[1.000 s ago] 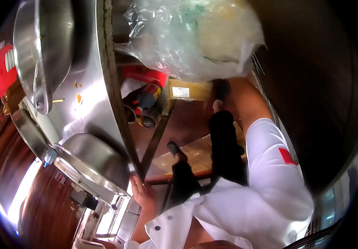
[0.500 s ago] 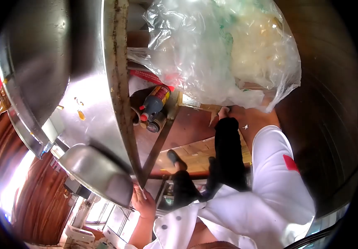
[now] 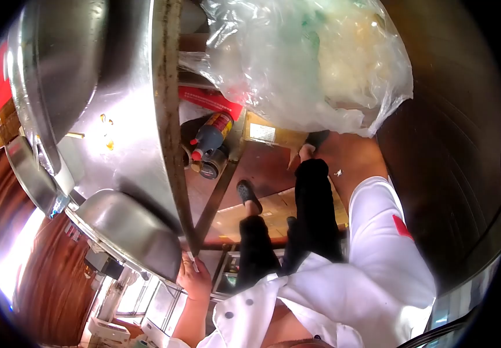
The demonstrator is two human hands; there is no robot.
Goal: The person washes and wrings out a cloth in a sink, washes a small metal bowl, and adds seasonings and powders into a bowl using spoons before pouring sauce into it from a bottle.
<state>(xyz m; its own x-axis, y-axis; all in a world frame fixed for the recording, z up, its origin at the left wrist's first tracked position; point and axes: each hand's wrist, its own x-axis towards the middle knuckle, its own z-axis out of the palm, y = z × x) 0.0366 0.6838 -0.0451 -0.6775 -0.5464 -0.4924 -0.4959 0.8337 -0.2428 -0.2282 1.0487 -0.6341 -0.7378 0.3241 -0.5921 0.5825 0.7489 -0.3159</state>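
Note:
My left hand (image 3: 194,279) is closed, its fingers bent up against the corner of the metal table (image 3: 166,116), beside the end of a steel basin (image 3: 131,229). Something small and white shows at its fingertips; I cannot make out what it grips. My right arm, in a white sleeve (image 3: 372,214), reaches up to a large clear plastic bag (image 3: 297,64) with pale and greenish contents. The bag hides my right hand and its fingers.
Below the table are a dark bottle with a red cap (image 3: 213,136), a jar (image 3: 211,168) and a cardboard box (image 3: 274,134). A large steel vessel (image 3: 67,64) stands on the table. Flattened cardboard (image 3: 274,211) lies on the reddish floor near my feet.
The plastic bag has shifted slightly up and left in view. More of the red package and cardboard box shows below it. My left hand keeps its place at the table corner.

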